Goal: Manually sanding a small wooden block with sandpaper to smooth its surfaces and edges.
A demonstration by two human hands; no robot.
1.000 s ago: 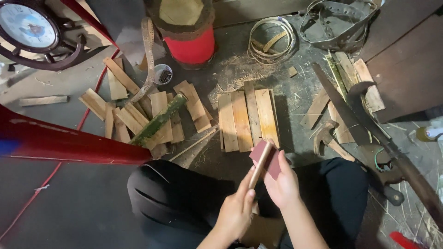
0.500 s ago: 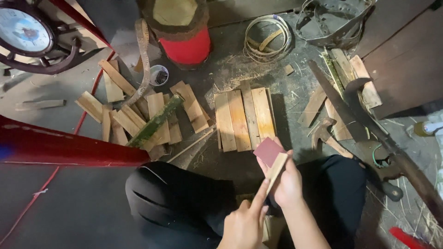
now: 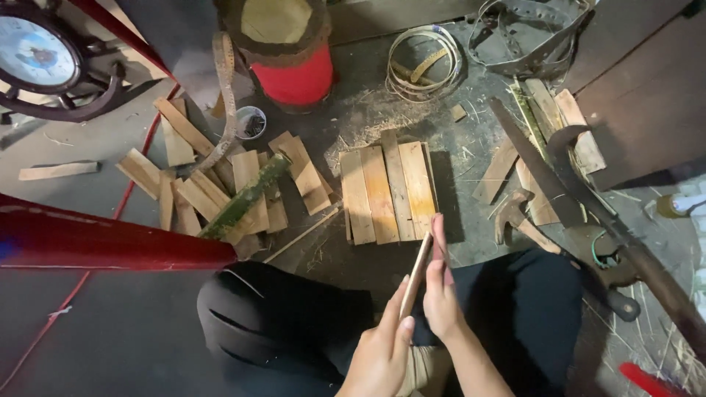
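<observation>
My left hand (image 3: 382,345) grips the near end of a thin wooden slat (image 3: 416,273) that stands on edge and points away from me. My right hand (image 3: 441,298) presses a small reddish sanding block (image 3: 441,250) flat against the slat's right face. Both hands hover above my knees in dark trousers. Just beyond them, several flat wooden slats (image 3: 386,191) lie side by side on the dark floor.
A loose pile of slats (image 3: 220,184) with a green bamboo piece (image 3: 246,197) lies to the left. A red-banded drum (image 3: 290,51), coiled strips (image 3: 425,62), a long blade (image 3: 544,176), a hammer (image 3: 515,213) and a red bar (image 3: 110,239) surround me.
The slat turned from showing its face to standing edge-on. The reddish block slid along it, and both hands rose slightly toward the row of slats.
</observation>
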